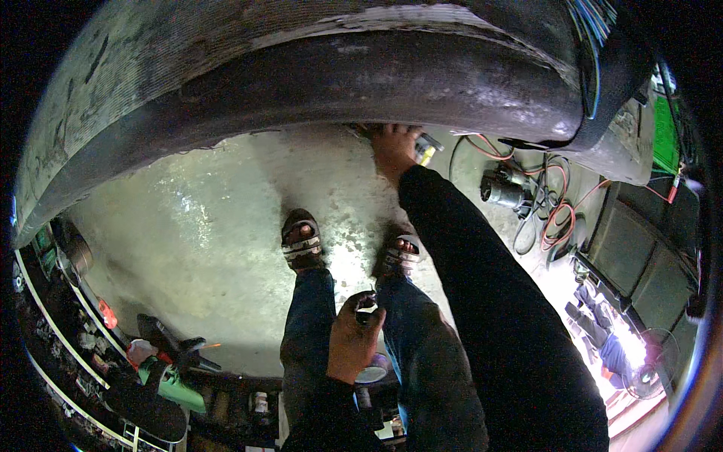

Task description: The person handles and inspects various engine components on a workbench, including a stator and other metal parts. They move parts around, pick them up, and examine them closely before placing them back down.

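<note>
A large dark curved piece, with a ribbed grey upper face, fills the top of the view. At its lower edge is my right hand, arm stretched forward, with the fingertips in shadow against the edge. Right beside that hand shows a yellow and grey object; whether I grip it cannot be told. My left hand is held low between my knees, with fingers curled closed around a small dark and shiny thing too unclear to name.
Under me is a pale, stained floor. To the right lie a motor-like machine, tangled orange and dark cables, and a bright light by a fan. At lower left, another person's green sleeve shows near cluttered shelves.
</note>
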The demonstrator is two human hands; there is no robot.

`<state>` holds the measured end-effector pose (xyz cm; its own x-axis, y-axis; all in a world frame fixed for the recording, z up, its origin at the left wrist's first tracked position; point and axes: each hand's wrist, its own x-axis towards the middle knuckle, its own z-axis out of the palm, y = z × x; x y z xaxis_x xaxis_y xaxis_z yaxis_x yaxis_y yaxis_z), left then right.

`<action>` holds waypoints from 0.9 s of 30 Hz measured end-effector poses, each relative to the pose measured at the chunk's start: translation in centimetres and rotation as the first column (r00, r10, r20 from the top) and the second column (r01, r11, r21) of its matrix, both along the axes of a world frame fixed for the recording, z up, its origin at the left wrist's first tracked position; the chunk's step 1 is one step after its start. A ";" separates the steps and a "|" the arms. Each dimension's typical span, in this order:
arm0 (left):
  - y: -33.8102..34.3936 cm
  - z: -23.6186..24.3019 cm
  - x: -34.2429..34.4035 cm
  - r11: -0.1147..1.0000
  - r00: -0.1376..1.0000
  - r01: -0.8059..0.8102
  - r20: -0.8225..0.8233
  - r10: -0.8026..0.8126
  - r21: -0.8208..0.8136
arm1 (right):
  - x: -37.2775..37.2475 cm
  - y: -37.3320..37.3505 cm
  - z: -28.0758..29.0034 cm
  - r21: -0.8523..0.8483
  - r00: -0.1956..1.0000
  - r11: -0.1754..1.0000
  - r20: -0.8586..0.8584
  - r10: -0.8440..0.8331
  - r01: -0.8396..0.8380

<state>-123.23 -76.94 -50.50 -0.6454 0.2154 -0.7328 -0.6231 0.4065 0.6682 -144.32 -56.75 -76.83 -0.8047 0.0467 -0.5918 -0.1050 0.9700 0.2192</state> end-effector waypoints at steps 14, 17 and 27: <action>-1.0 -3.2 -19.6 0.094 0.431 -0.867 0.641 0.635 0.490 | -0.6 12.3 12.9 -0.923 0.550 -0.230 0.371 -0.748 0.309; -0.5 -5.7 -28.9 0.121 0.417 -0.851 0.518 0.747 0.511 | -3.4 8.2 17.4 -0.211 0.507 -0.973 0.831 -0.227 -0.090; -0.5 -3.4 -30.0 0.090 0.451 -0.779 0.455 0.768 0.620 | -1.0 8.5 23.2 -0.555 0.541 -0.810 0.629 -0.559 -0.192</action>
<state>-153.24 -77.48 -53.86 -0.7779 -0.0114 -0.6282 -0.3065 -0.8659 0.3952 -145.34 -48.22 -53.62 -0.9287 0.3060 -0.2095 -0.0633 -0.6873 -0.7236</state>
